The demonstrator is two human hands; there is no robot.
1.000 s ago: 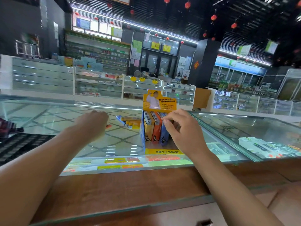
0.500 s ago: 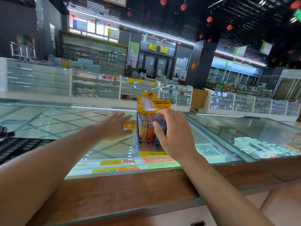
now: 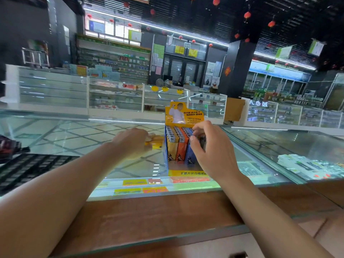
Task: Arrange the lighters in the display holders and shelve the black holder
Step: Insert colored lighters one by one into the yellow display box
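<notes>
A yellow cardboard display holder stands upright on the glass counter. It holds rows of yellow, orange and blue lighters. My right hand is at its right column, with thumb and fingers pinching a dark lighter at the top of the blue row. My left hand reaches to the left of the holder, its fingers curled down onto loose yellow lighters lying on the glass. A black gridded holder lies flat at the far left.
A wooden ledge runs along the counter's near edge. Packets show through the glass below. A dark red item sits at the left edge. Boxed goods lie under the glass on the right.
My left hand moved right across the glass and came down on the loose yellow lighters. My right hand stayed at the holder's right column, shifting its grip at the lighter tops.
</notes>
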